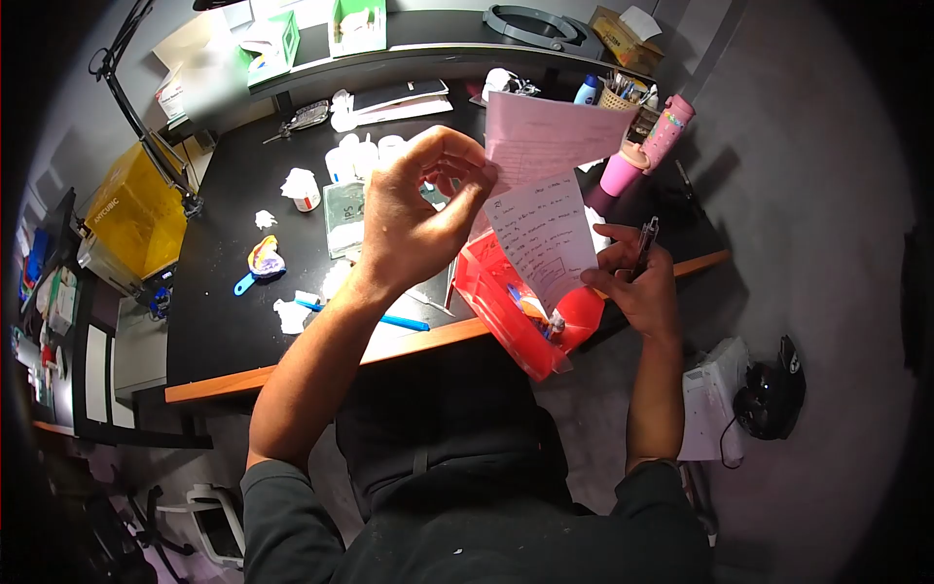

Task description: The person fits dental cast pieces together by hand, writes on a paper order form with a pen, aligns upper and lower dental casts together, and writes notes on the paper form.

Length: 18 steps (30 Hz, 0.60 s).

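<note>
My left hand (pixel 428 209) is closed in a pinch at the left edge of a pink paper sheet (pixel 555 136), raised above the desk. Just below that sheet hangs a white handwritten note (pixel 545 234); whether the two are joined I cannot tell. My right hand (pixel 637 287) pinches the note's lower right corner between thumb and fingers. A pen (pixel 645 243) sticks up from the same hand. Behind and under the note stands a red open box (pixel 496 307) at the desk's front edge, with small items inside, partly hidden by the paper.
On the black desk (pixel 219 316) lie a blue-handled dental impression tray (pixel 263 263), a white jar (pixel 302 190), a glass slab (pixel 343 219) and a blue-handled tool (pixel 404 322). A pink cup (pixel 623 170) and pink bottle (pixel 669 127) stand back right. A lamp arm (pixel 146 127) rises at left.
</note>
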Each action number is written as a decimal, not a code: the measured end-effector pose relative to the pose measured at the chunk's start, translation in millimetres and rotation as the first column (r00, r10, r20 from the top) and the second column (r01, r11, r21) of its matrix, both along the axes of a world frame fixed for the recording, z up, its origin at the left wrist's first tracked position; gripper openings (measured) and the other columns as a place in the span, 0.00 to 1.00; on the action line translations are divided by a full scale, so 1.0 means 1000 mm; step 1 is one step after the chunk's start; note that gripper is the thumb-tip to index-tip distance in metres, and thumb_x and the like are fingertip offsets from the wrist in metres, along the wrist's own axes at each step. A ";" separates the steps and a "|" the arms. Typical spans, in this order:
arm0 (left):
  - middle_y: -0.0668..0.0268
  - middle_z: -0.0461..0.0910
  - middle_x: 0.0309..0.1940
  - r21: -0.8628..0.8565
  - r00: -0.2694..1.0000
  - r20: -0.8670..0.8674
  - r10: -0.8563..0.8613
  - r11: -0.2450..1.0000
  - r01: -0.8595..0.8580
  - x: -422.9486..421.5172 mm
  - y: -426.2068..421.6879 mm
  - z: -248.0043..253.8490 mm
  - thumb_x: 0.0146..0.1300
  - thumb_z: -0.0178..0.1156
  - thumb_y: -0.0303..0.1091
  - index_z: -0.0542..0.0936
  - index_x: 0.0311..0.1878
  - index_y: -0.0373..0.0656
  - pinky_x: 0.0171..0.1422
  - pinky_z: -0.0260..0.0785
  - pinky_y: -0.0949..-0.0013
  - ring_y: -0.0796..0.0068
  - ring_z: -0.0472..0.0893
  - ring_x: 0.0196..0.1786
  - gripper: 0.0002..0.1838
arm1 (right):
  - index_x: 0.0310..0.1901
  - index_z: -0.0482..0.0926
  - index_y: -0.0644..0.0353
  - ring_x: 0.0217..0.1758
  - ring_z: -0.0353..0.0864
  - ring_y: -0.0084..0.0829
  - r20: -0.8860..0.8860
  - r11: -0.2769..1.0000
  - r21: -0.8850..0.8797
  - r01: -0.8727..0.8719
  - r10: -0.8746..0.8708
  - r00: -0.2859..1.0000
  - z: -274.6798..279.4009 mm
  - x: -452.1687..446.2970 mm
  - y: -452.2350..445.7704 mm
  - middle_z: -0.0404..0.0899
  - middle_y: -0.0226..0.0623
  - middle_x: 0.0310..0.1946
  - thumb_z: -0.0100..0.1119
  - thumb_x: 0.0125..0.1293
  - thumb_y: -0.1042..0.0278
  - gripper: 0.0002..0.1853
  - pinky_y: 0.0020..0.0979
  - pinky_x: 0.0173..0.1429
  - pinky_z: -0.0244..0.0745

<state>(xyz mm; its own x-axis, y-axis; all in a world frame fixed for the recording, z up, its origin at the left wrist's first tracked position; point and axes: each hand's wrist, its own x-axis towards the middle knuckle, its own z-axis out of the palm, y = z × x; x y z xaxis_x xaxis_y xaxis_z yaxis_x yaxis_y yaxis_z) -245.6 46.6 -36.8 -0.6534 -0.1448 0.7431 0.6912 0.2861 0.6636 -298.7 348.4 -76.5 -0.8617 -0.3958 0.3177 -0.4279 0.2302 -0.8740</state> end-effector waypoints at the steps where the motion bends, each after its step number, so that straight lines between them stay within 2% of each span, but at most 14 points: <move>1: 0.70 0.90 0.35 -0.016 1.000 0.001 0.015 1.000 -0.015 0.000 0.001 0.000 0.65 0.67 0.23 0.85 0.43 0.41 0.44 0.76 0.73 0.82 0.87 0.40 0.05 | 0.61 0.83 0.60 0.32 0.79 0.10 0.001 1.000 0.013 0.002 -0.002 1.000 0.001 0.000 0.000 0.90 0.28 0.33 0.84 0.57 0.71 0.30 0.16 0.33 0.64; 4: 0.68 0.90 0.36 -0.039 0.999 0.004 0.037 0.999 -0.037 0.000 0.001 -0.001 0.65 0.67 0.24 0.85 0.43 0.41 0.45 0.77 0.74 0.80 0.88 0.40 0.05 | 0.61 0.83 0.60 0.32 0.79 0.10 -0.013 1.000 0.024 0.010 -0.010 1.000 0.001 -0.001 -0.002 0.90 0.28 0.34 0.83 0.57 0.72 0.29 0.17 0.33 0.64; 7: 0.67 0.90 0.36 0.046 0.999 0.042 0.018 0.999 -0.020 -0.003 0.002 0.000 0.65 0.67 0.24 0.85 0.43 0.40 0.45 0.79 0.74 0.79 0.89 0.40 0.05 | 0.61 0.83 0.60 0.31 0.79 0.10 -0.039 0.997 0.069 0.018 -0.015 0.999 0.001 -0.002 -0.003 0.90 0.28 0.33 0.82 0.57 0.75 0.28 0.17 0.33 0.63; 10: 0.63 0.90 0.37 0.102 0.997 0.070 0.021 0.994 -0.029 -0.006 0.002 0.000 0.66 0.66 0.24 0.85 0.44 0.38 0.46 0.81 0.73 0.77 0.90 0.39 0.05 | 0.60 0.84 0.60 0.30 0.78 0.10 0.045 1.000 -0.015 0.011 -0.010 0.999 0.000 0.000 -0.007 0.89 0.28 0.33 0.82 0.56 0.76 0.28 0.17 0.33 0.62; 15: 0.62 0.89 0.36 0.166 0.997 0.068 0.028 0.985 -0.039 -0.008 0.005 0.001 0.66 0.66 0.24 0.84 0.43 0.36 0.45 0.83 0.71 0.76 0.90 0.39 0.05 | 0.60 0.84 0.60 0.30 0.77 0.09 -0.036 0.999 0.032 0.032 -0.031 0.999 -0.005 -0.003 -0.006 0.89 0.27 0.32 0.82 0.56 0.77 0.28 0.16 0.31 0.60; 18: 0.62 0.89 0.35 0.142 0.997 0.060 0.049 0.988 -0.057 -0.009 0.002 0.000 0.65 0.67 0.25 0.84 0.42 0.36 0.44 0.83 0.71 0.74 0.90 0.38 0.05 | 0.60 0.84 0.61 0.30 0.77 0.09 -0.076 0.998 0.060 0.028 -0.024 0.997 -0.005 -0.002 -0.007 0.89 0.26 0.32 0.82 0.57 0.76 0.28 0.16 0.31 0.60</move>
